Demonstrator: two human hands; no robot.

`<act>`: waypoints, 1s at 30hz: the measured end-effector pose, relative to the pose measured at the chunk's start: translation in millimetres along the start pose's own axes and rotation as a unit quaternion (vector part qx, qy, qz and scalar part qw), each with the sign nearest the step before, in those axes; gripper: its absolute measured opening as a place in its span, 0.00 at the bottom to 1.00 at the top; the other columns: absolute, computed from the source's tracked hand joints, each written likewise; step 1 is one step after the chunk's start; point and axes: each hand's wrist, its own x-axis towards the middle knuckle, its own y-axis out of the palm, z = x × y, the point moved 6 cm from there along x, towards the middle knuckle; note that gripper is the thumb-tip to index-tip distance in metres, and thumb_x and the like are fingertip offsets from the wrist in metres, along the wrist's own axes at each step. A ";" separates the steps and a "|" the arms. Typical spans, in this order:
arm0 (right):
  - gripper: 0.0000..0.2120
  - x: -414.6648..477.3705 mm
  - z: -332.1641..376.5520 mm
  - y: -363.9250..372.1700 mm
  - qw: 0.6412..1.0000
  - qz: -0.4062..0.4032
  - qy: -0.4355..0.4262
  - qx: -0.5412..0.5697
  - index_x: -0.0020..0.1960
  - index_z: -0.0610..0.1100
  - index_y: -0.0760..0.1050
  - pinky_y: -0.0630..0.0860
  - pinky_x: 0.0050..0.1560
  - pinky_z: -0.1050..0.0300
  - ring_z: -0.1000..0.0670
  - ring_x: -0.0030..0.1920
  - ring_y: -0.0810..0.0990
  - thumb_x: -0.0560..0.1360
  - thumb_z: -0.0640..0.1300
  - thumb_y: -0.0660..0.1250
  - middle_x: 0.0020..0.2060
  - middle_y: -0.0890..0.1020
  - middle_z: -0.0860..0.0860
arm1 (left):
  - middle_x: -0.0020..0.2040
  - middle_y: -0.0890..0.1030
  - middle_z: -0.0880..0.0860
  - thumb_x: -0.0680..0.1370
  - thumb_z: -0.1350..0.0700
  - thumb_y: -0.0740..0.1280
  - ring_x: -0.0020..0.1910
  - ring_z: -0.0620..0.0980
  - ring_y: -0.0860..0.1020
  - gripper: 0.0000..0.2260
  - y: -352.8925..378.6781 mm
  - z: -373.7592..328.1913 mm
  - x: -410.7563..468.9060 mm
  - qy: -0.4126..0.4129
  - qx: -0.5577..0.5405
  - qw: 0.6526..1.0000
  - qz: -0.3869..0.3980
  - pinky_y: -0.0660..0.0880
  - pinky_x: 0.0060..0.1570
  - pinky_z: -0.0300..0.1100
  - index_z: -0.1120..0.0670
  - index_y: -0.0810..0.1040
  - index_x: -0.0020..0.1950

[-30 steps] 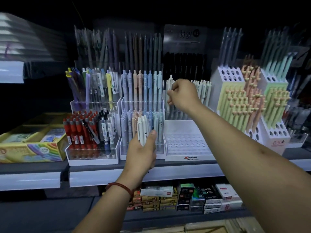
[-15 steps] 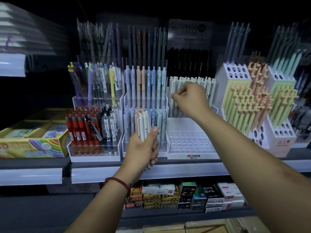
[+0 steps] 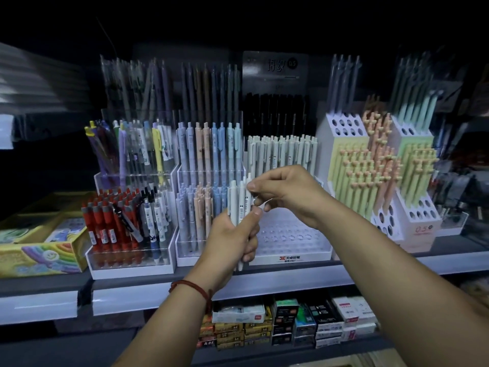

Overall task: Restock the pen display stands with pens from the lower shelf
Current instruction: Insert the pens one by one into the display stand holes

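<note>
My left hand (image 3: 232, 238) grips a small bundle of white pens (image 3: 239, 201) upright, in front of the white tiered pen stand (image 3: 291, 254). My right hand (image 3: 288, 196) reaches in from the right and pinches the top of the rightmost pen in that bundle between thumb and forefinger. The stand's back row holds a line of pale grey-white pens (image 3: 281, 152); its lower front tiers show bare holes. A red cord is around my left wrist.
Left of the white stand are a pastel pen stand (image 3: 209, 165) and a clear stand with red pens (image 3: 113, 221). Right stands a holder of heart-topped pens (image 3: 375, 165). A colourful box (image 3: 39, 250) lies far left. Small boxes (image 3: 291, 324) fill the lower shelf.
My right hand left the back row of the white stand and came down-left to the bundle. My left hand rose and shifted right with the pens.
</note>
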 end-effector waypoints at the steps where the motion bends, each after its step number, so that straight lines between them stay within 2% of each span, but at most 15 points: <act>1: 0.06 0.9 1.3 -1.2 1.000 -0.011 0.000 0.008 0.48 0.32 0.84 0.80 0.35 0.59 0.49 0.33 0.82 0.74 0.35 0.75 0.34 0.85 0.44 | 0.31 0.67 0.51 0.85 0.54 0.65 0.24 0.48 0.62 0.07 1.5 -0.3 1.8 -0.001 0.002 1.000 0.000 0.61 0.24 0.38 0.56 0.72 0.50; 5: 0.05 7.7 12.6 -15.8 0.993 -0.101 -0.031 0.054 0.46 0.30 0.83 0.80 0.33 0.57 0.48 0.29 0.80 0.75 0.33 0.74 0.30 0.83 0.42 | 0.31 0.66 0.50 0.84 0.49 0.64 0.24 0.48 0.62 0.10 4.1 4.1 3.5 -0.008 0.008 1.000 -0.003 0.61 0.24 0.40 0.56 0.72 0.51; 8: 0.05 15.8 28.3 -39.8 0.975 -0.190 -0.073 0.089 0.47 0.30 0.82 0.81 0.32 0.58 0.49 0.28 0.80 0.76 0.34 0.72 0.32 0.83 0.43 | 0.30 0.65 0.50 0.85 0.50 0.64 0.23 0.48 0.61 0.12 -0.1 9.3 1.3 0.000 0.015 1.000 -0.022 0.60 0.23 0.39 0.56 0.68 0.49; 13: 0.07 32.4 34.5 -66.1 0.951 -0.281 -0.128 -0.024 0.48 0.35 0.81 0.86 0.41 0.50 0.43 0.34 0.86 0.79 0.39 0.71 0.34 0.84 0.43 | 0.29 0.65 0.49 0.85 0.50 0.64 0.24 0.49 0.61 0.11 -11.6 19.5 -2.6 -0.012 0.025 0.999 -0.039 0.60 0.24 0.39 0.57 0.68 0.51; 16: 0.07 39.9 29.1 -65.3 0.941 -0.289 -0.146 -0.095 0.48 0.36 0.81 0.85 0.43 0.47 0.46 0.34 0.86 0.80 0.41 0.70 0.34 0.83 0.45 | 0.29 0.65 0.49 0.85 0.51 0.64 0.24 0.48 0.61 0.10 -18.1 22.7 -5.3 -0.015 0.021 0.998 -0.053 0.60 0.24 0.39 0.58 0.68 0.52; 22: 0.07 52.5 38.7 -59.1 0.926 -0.279 -0.165 -0.191 0.47 0.39 0.78 0.84 0.45 0.44 0.48 0.33 0.86 0.81 0.42 0.68 0.32 0.82 0.48 | 0.29 0.66 0.50 0.85 0.49 0.63 0.24 0.49 0.61 0.13 -25.3 25.4 -7.6 -0.013 0.048 0.997 -0.054 0.60 0.25 0.40 0.56 0.67 0.48; 27: 0.11 66.9 60.8 -50.6 0.924 -0.200 -0.141 -0.294 0.48 0.31 0.79 0.85 0.41 0.52 0.54 0.27 0.84 0.82 0.40 0.67 0.34 0.84 0.40 | 0.29 0.67 0.48 0.85 0.49 0.64 0.23 0.47 0.62 0.11 -29.8 26.9 -10.0 -0.020 0.038 0.998 -0.055 0.61 0.24 0.39 0.55 0.67 0.49; 30: 0.11 70.8 69.3 -45.8 0.926 -0.167 -0.127 -0.313 0.48 0.30 0.79 0.83 0.34 0.60 0.53 0.26 0.83 0.82 0.39 0.67 0.34 0.85 0.39 | 0.30 0.66 0.49 0.84 0.49 0.64 0.23 0.47 0.61 0.11 -30.5 29.2 -10.8 -0.027 0.025 0.998 -0.054 0.61 0.23 0.39 0.56 0.68 0.56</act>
